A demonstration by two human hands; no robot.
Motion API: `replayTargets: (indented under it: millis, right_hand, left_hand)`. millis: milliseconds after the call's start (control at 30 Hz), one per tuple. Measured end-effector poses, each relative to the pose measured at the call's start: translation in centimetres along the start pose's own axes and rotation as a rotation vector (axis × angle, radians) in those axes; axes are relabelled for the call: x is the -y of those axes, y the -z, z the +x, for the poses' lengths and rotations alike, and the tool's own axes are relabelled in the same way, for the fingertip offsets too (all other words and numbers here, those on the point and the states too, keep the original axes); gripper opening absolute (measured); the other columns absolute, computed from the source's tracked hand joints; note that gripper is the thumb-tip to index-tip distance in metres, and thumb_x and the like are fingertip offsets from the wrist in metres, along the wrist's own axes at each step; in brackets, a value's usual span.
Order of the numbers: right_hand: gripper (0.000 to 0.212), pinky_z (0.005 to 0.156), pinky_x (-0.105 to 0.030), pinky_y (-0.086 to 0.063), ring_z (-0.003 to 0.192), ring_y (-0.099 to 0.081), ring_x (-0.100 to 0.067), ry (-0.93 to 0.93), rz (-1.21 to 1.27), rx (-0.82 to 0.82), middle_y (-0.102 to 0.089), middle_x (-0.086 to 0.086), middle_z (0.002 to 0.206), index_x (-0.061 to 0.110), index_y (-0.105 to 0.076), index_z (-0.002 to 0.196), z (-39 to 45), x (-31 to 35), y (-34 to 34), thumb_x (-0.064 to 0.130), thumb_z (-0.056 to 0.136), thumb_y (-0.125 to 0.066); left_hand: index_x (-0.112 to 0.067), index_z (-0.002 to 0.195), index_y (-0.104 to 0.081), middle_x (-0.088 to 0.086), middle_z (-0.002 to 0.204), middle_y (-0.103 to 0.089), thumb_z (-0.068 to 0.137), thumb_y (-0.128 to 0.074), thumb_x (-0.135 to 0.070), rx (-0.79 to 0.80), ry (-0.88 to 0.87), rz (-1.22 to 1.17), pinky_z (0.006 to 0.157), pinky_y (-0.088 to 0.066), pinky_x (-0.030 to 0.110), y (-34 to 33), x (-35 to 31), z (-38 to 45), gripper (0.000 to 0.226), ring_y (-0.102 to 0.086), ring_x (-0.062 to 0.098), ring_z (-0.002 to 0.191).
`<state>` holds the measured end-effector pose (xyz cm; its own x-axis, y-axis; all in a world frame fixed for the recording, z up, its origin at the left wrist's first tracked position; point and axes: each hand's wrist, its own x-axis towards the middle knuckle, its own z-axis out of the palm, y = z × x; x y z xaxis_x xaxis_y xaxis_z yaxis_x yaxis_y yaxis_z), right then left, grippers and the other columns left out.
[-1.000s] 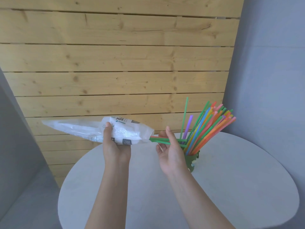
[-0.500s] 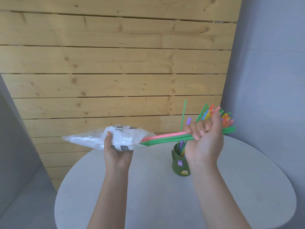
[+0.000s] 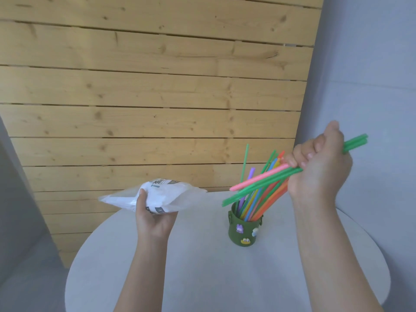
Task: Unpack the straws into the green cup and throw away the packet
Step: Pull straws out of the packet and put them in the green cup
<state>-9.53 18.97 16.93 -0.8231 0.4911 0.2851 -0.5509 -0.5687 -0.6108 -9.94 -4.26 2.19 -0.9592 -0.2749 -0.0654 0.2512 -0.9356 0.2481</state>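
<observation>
Straws [image 3: 265,184], a small bunch of green ones with one pink, are clenched in the right hand [image 3: 319,167], which is raised above and to the right of the green cup [image 3: 244,230]. The bunch slants down to the left, its lower ends hanging in the air just above the cup's rim, its upper ends sticking out past the fist. The cup stands on the round grey desk [image 3: 202,278], decorated with small cartoon figures and already holding a fan of coloured straws [image 3: 258,206] that lean to the right. The left hand [image 3: 153,219] grasps the white plastic packet [image 3: 157,195] from below, thumb over its near side, holding it level above the desk's far left edge, well apart from the cup. A wooden plank wall [image 3: 157,97] rises behind the desk.
</observation>
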Motion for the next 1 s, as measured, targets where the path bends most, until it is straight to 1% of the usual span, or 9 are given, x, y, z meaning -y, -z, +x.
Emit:
replayTargets:
  millis: [167,300,433,533,667,733,800,900,1000]
  right_hand:
    - [0.052,0.041,-0.022,-0.027,0.033,-0.025,-0.015,0.091,-0.393,-0.006,-0.025,0.011,0.034,0.024,-0.025,0.045,0.9,-3.2,-0.1,0.037,0.089,-0.049]
    - [0.048,0.051,-0.039,-0.033,0.05,-0.033,-0.025,0.167,-0.645,0.023,-0.029,-0.008,0.049,0.019,-0.025,0.051,1.2,-5.2,-0.2,0.049,0.084,-0.044]
    - [0.051,0.049,-0.034,-0.031,0.049,-0.037,-0.026,0.239,-0.786,0.095,-0.032,-0.014,0.052,0.017,-0.025,0.052,1.7,-6.8,-0.3,0.045,0.089,-0.045]
    - [0.053,0.049,-0.03,-0.026,0.045,-0.035,-0.024,0.236,-0.893,0.169,-0.029,-0.001,0.045,0.019,-0.025,0.049,1.9,-8.1,-0.2,0.037,0.094,-0.047]
    - [0.047,0.056,-0.038,-0.043,0.062,-0.061,-0.042,0.103,-1.011,0.308,-0.037,-0.006,0.051,0.015,-0.033,0.055,1.9,-10.4,0.7,0.035,0.097,-0.043]
    - [0.041,0.061,-0.041,-0.049,0.06,-0.064,-0.035,0.037,-1.067,0.361,-0.043,-0.004,0.051,0.013,-0.04,0.062,1.7,-11.6,1.4,0.034,0.097,-0.042]
    - [0.03,0.058,-0.032,-0.045,0.056,-0.062,-0.023,-0.006,-1.135,0.404,-0.053,-0.003,0.053,0.012,-0.049,0.079,1.5,-12.5,2.1,0.033,0.098,-0.041]
    - [0.023,0.057,-0.026,-0.036,0.072,-0.065,-0.027,0.005,-1.215,0.415,-0.067,-0.011,0.071,0.008,-0.052,0.102,1.3,-13.3,3.0,0.029,0.096,-0.045]
    - [0.024,0.046,-0.014,-0.031,0.061,-0.056,-0.023,0.169,-1.122,0.29,-0.055,-0.001,0.065,0.008,-0.05,0.108,0.9,-12.7,3.1,0.022,0.09,-0.056]
  left_hand:
    - [-0.009,0.1,-0.066,0.008,0.091,-0.073,0.096,-0.046,-0.038,0.05,0.037,-0.001,0.075,-0.058,0.034,0.2,0.2,0.2,0.036,-0.073,0.023,0.084]
    - [-0.005,0.079,-0.077,0.008,0.086,-0.074,0.097,-0.044,-0.038,0.086,0.065,-0.034,0.07,-0.06,0.036,0.1,0.3,0.1,0.05,-0.074,0.022,0.079]
    - [-0.006,0.094,-0.068,0.009,0.086,-0.074,0.096,-0.047,-0.037,0.061,0.067,-0.047,0.071,-0.059,0.035,0.0,0.3,0.1,0.037,-0.074,0.023,0.078]
    - [-0.007,0.1,-0.063,0.009,0.085,-0.074,0.096,-0.047,-0.037,0.048,0.061,-0.044,0.072,-0.059,0.034,-0.1,0.3,0.1,0.034,-0.073,0.023,0.077]
    - [-0.008,0.102,-0.062,0.01,0.086,-0.073,0.094,-0.048,-0.035,0.053,0.066,-0.089,0.069,-0.059,0.035,-0.2,0.3,0.0,0.031,-0.073,0.024,0.077]
    - [-0.009,0.101,-0.062,0.009,0.086,-0.072,0.094,-0.049,-0.035,0.054,0.074,-0.106,0.068,-0.06,0.036,-0.4,0.3,0.0,0.03,-0.073,0.025,0.076]
    - [-0.009,0.101,-0.062,0.008,0.089,-0.07,0.092,-0.049,-0.034,0.066,0.081,-0.092,0.071,-0.059,0.034,-0.5,0.3,-0.1,0.029,-0.071,0.024,0.079]
    - [-0.01,0.105,-0.057,0.005,0.097,-0.062,0.086,-0.053,-0.033,0.047,0.107,-0.093,0.088,-0.048,0.032,-0.7,0.1,-0.2,0.031,-0.062,0.021,0.091]
    - [-0.01,0.099,-0.057,0.006,0.091,-0.063,0.096,-0.042,-0.036,0.037,0.124,-0.105,0.087,-0.048,0.032,-0.9,0.0,-0.1,0.031,-0.06,0.021,0.089]
